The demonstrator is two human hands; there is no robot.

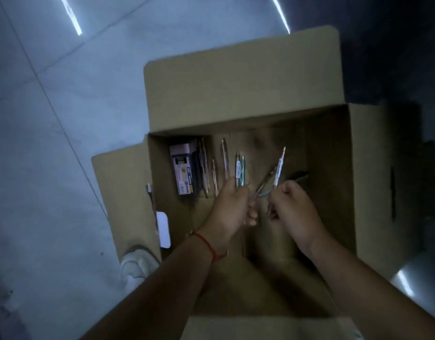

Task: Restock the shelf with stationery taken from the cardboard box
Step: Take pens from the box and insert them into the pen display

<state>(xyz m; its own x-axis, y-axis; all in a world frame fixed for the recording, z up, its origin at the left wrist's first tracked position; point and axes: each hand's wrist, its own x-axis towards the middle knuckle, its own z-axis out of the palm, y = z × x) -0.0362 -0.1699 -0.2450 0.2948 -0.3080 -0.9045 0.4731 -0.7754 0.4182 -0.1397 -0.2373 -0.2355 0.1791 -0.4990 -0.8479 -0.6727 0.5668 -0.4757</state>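
Both hands, left (232, 204) and right (293, 208), were clasped round pens (279, 166) inside the cardboard box (243, 92), loose pens (223, 158) lying lengthwise just beyond the left.

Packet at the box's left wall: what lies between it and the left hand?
Head view: loose pens on the box floor lie between the packet and the left hand, which grips more pens.

Dim, bluish, soft frame (wide-angle bend at edges), ceiling-light streaks glaring on floor (40, 143).
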